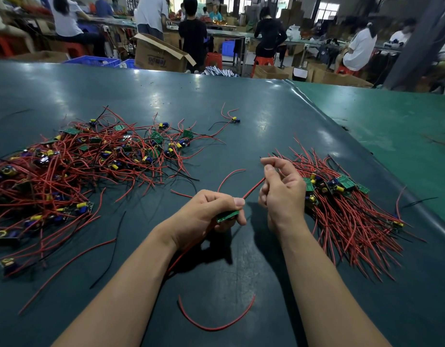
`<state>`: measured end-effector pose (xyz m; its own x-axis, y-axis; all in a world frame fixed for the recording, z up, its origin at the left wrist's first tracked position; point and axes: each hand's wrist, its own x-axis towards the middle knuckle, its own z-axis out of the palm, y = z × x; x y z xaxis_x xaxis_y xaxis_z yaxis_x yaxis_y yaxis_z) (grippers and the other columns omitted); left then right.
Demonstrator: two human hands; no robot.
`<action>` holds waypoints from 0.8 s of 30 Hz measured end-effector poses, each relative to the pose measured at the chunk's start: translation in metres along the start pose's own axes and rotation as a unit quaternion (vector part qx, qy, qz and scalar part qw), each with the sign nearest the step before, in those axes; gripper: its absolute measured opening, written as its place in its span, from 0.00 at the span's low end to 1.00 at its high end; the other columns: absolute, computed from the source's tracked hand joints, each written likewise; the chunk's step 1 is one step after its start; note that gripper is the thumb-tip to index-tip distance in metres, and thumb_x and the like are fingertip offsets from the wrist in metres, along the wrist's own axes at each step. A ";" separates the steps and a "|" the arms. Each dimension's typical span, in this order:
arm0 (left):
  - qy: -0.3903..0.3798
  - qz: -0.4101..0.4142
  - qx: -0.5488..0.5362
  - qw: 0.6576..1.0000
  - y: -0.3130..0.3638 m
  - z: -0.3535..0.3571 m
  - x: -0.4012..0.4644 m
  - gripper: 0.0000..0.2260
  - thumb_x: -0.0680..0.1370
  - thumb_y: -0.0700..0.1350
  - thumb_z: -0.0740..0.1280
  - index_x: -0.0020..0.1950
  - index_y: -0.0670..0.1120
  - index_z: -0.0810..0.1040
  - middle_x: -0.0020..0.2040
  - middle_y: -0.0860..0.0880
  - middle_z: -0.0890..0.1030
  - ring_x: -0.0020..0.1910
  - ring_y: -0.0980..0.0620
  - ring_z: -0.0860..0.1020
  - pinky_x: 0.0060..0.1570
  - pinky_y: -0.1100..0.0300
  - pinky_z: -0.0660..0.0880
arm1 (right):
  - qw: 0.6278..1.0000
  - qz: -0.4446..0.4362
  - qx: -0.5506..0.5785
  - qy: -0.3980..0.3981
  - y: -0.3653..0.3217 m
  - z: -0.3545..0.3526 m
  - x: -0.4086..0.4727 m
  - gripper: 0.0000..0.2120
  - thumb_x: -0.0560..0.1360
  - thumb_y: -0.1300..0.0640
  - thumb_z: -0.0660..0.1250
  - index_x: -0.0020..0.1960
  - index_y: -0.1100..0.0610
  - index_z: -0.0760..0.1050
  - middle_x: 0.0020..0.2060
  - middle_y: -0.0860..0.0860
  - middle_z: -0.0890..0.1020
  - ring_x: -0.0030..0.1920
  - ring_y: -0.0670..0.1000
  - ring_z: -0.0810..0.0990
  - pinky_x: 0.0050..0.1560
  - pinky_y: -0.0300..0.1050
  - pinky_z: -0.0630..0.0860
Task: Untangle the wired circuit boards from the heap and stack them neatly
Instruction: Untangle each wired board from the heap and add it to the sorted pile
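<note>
Nearest cam: loose curved red wire (216, 324) lying on dark green worktop (241, 108), between the two bare forearms. Just above it, left hand (209, 211) w/ fingers curled round a small green circuit board (227, 215), thumb pressed on top; board held just over the worktop. From that board, a thin red wire lead (254, 189) running up & right to right hand (282, 189). Right grip: thumb & first finger pinching the far end of that lead, other fingers loosely curled. On the left, big messy heap of green boards w/ red & black wires (74, 166), yellow & blue parts mixed in. On the right, just behind right hand, tidier stack of boards w/ red wires lined up (341, 196). One lone little board w/ wires (233, 119) farther back, well apart from both piles.
</note>
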<state>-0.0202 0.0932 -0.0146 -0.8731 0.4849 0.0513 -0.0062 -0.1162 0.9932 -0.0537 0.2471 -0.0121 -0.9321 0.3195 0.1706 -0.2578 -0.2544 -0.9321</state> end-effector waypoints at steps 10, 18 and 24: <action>0.110 0.045 -0.048 0.992 -0.004 0.002 0.008 0.18 0.78 0.55 0.59 0.60 0.49 0.80 0.28 0.46 0.74 0.16 0.56 0.63 0.17 0.69 0.56 | 0.934 0.184 -0.130 -0.277 -0.007 -0.001 -0.015 0.15 0.69 0.38 0.68 0.44 0.48 0.82 0.25 0.50 0.73 0.23 0.47 0.67 0.21 0.33 0.56; 0.123 0.024 0.036 0.991 -0.001 -0.001 0.006 0.26 0.76 0.64 0.53 0.63 0.52 0.79 0.21 0.51 0.64 0.18 0.56 0.60 0.19 0.70 0.58 | 0.925 0.133 -0.153 -0.322 -0.019 -0.003 -0.019 0.06 0.73 0.55 0.73 0.38 0.53 0.78 0.24 0.49 0.76 0.19 0.45 0.69 0.18 0.34 0.63; 0.248 0.120 0.074 0.958 -0.002 -0.026 0.008 0.08 0.81 0.39 0.62 0.56 0.42 0.79 0.25 0.53 0.62 0.23 0.58 0.59 0.24 0.68 0.57 | 0.996 -0.042 -0.043 -0.069 -0.026 -0.007 -0.006 0.13 0.75 0.61 0.70 0.35 0.50 0.73 0.23 0.50 0.75 0.19 0.48 0.69 0.19 0.35 0.63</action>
<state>-0.0402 0.0746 -0.0184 -0.9651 -0.0170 0.2614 0.2618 -0.0312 0.9646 -0.0395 0.2578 0.0087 -0.9360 0.2057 0.2857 -0.3188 -0.1509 -0.9357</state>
